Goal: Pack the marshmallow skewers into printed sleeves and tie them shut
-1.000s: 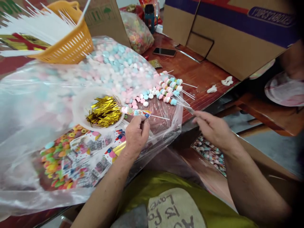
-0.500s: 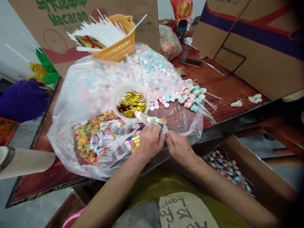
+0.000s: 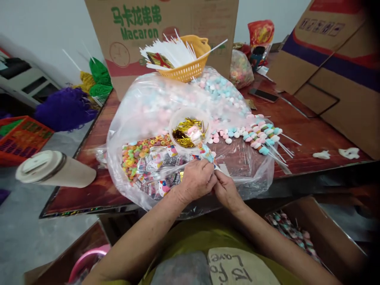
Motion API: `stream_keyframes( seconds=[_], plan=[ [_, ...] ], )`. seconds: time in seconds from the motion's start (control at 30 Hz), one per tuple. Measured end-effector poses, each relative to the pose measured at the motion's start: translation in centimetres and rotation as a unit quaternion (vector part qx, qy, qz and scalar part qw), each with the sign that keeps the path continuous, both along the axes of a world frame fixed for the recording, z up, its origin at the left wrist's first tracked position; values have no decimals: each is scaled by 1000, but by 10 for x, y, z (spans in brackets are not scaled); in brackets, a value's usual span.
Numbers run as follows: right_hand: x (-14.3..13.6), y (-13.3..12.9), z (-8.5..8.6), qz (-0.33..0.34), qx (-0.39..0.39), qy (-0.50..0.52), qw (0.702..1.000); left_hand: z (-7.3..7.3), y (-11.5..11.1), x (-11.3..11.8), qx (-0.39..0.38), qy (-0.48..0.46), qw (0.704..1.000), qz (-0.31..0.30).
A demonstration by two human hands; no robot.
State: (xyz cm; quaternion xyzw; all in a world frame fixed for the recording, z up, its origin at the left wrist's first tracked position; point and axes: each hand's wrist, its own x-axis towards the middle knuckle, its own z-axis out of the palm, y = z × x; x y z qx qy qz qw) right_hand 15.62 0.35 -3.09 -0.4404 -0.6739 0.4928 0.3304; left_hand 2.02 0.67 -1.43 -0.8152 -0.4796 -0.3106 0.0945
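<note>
My left hand (image 3: 198,178) is closed around the lower part of a wrapped candy skewer (image 3: 204,149), whose pink and white top leans over the bowl. Pressed against it, my right hand (image 3: 228,190) pinches the skewer's lower end, which the fingers mostly hide. Behind my hands stands a clear bowl (image 3: 171,132) of gold twist ties (image 3: 185,138). Printed plastic wrappers (image 3: 154,158) lie to the left, beside colourful ring candies (image 3: 130,160). On the right, several unwrapped candy skewers (image 3: 263,134) rest in a pile near loose pastel candies (image 3: 228,134).
A yellow basket (image 3: 182,73) of white sticks stands at the back, before a cardboard box (image 3: 101,39). A phone (image 3: 263,95) lies near another carton (image 3: 350,118). At left stands a lidded cup (image 3: 71,172). Below right, an open box (image 3: 329,233) holds wrapped skewers.
The camera view has shifted, so the table appears farther right and the cup shows fully. The wrapped skewer has tilted more upright over the bowl; both hands stay on it.
</note>
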Motion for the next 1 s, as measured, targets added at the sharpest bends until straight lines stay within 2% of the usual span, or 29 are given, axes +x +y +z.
stream_keyframes(
  seconds=[0.1,0.27,0.4,0.53,0.63,0.7,0.8,0.93,1.0],
  plan=[
    [-4,2,4,-3,-20,32,999,-1,-1,-12,-40,-43,998,5],
    [-7,8,14,-12,66,-44,997,-5,-1,-19,-121,-192,970,85],
    [-17,11,17,-63,97,-70,991,-14,5,-15,-167,-306,930,116],
    [-25,16,11,-80,45,-39,995,-30,12,-16,-136,-462,867,130],
    [-27,23,2,-94,-9,11,996,-32,19,-22,-90,-555,815,137],
    [-28,28,-3,-95,-42,52,993,-23,28,-30,-62,-588,794,138],
    [-28,36,-9,-95,-96,88,987,1,53,-48,-38,-641,759,108],
    [-30,44,-9,-83,-180,108,974,39,95,-76,-63,-736,673,31],
    [-30,45,-11,-59,-180,101,977,56,107,-91,-106,-781,615,-2]
  ],
)
